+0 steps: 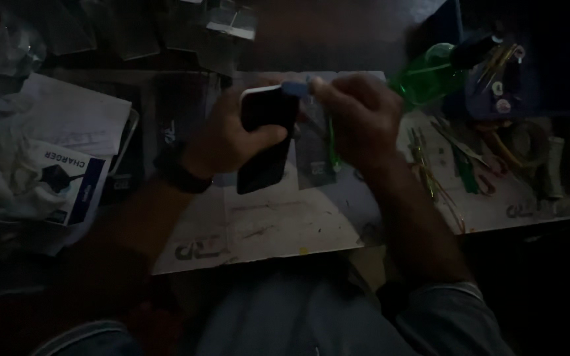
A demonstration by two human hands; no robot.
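Two hands meet over a pale work mat that covers the middle of our dim bench, its surface scuffed and marked; it is the largest thing before us, and everything else lies on or around it. To our left a heap of white paper and plastic wrap spreads across the bench, with a white-and-blue product box resting at its lower edge. At the far right a dark tray holds a jumble of small tools, and a green translucent bottle lies tilted just beside it, close behind our right hand. Thin green and red tweezers and picks are scattered on the mat's right part. We hold a dark smartphone up above the mat's centre: its long axis runs nearly upright in our view, leaning slightly, with the top end pointing away from us and the bottom end toward our lap. Our left hand is wrapped around its left edge, thumb laid across the dark face, a dark band at the wrist. Our right hand is curled narrow at the phone's upper right corner, fingertips pinching a small pale blue piece against the top edge; we cannot tell what that piece is.
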